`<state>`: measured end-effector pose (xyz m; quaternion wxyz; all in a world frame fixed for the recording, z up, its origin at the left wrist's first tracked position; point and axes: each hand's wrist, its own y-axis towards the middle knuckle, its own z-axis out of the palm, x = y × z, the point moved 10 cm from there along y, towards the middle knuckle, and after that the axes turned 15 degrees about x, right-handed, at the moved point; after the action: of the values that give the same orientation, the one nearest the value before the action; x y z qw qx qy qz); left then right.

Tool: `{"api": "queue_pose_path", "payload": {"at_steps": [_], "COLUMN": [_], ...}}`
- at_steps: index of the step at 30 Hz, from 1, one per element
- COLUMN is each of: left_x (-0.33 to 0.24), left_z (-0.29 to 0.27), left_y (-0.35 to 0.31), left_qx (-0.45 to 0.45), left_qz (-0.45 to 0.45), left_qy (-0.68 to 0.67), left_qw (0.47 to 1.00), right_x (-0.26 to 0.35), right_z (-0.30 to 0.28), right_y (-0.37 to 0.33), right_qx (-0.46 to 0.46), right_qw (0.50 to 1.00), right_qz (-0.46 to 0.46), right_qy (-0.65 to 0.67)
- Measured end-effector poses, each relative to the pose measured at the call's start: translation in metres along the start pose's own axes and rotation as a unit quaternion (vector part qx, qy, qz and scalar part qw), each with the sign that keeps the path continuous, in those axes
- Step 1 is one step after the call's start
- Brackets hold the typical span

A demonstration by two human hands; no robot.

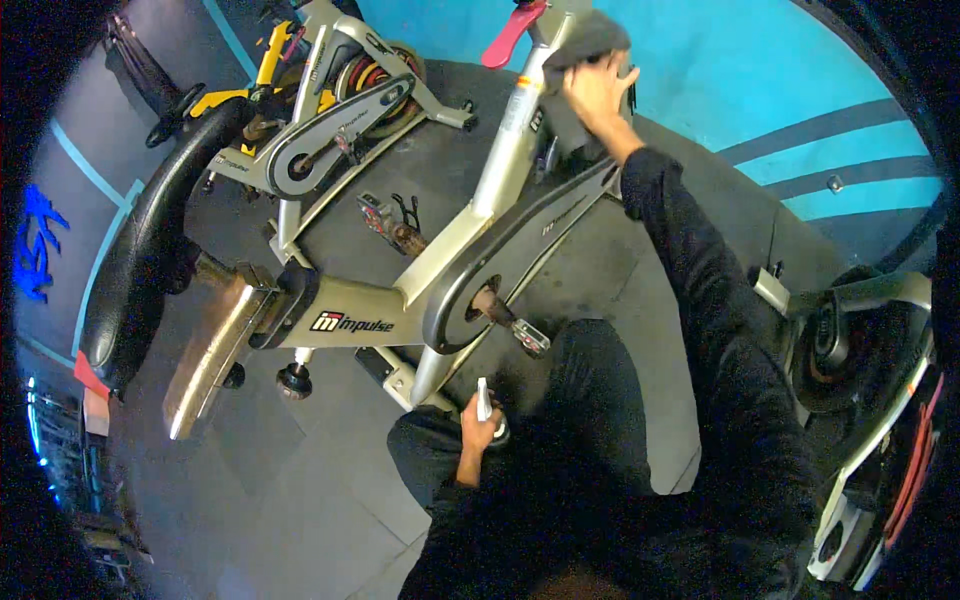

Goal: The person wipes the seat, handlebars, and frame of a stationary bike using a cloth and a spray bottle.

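Grey cloth (588, 38) lies at 1 o'clock under the right hand (599, 95), fingers spread, by the bike post (508, 155) slanting 1 to 7; the left hand (478, 432), farther off at 6 o'clock, curls round a white bottle (484, 399).

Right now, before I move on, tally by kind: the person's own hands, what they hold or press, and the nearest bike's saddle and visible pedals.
Hands, left hand and right hand: 2
White bottle: 1
Grey cloth: 1
Black saddle: 1
Pedals, near pedal and far pedal: 2
Total: 7
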<state>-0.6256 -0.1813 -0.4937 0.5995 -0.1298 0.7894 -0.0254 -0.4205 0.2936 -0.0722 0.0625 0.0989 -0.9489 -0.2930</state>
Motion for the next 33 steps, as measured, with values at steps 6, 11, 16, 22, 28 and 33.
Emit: {"api": "queue_pose_path", "payload": {"at_steps": [6, 11, 16, 22, 28, 33], "left_x": [-0.007, -0.007, 0.008, 0.000, -0.001, 0.014], "left_z": [-0.005, -0.017, -0.011, 0.002, -0.011, -0.024], "left_y": [-0.010, -0.009, -0.007, -0.007, -0.022, -0.026], "left_qx": [-0.033, -0.064, -0.043, -0.022, -0.046, -0.082], "left_qz": [0.006, 0.062, 0.003, 0.024, 0.012, 0.013], "left_qy": [0.035, 0.020, 0.037, 0.020, 0.055, 0.067], "left_qw": [0.999, 0.996, 0.998, 0.999, 0.997, 0.994], "right_x": [-0.007, 0.054, 0.039, -0.020, 0.026, 0.017], "right_z": [0.006, 0.040, 0.004, -0.052, -0.047, -0.018], "right_y": [-0.016, -0.103, -0.111, 0.060, 0.032, 0.012], "right_qx": [-0.128, 0.074, 0.046, -0.173, -0.314, -0.161], "right_qw": [0.987, 0.996, 0.985, 0.876, 0.898, 0.957], "right_qz": [0.088, -0.047, -0.078, 0.058, -0.043, -0.059], "right_qy": [0.049, 0.016, 0.150, 0.446, 0.305, 0.235]}}
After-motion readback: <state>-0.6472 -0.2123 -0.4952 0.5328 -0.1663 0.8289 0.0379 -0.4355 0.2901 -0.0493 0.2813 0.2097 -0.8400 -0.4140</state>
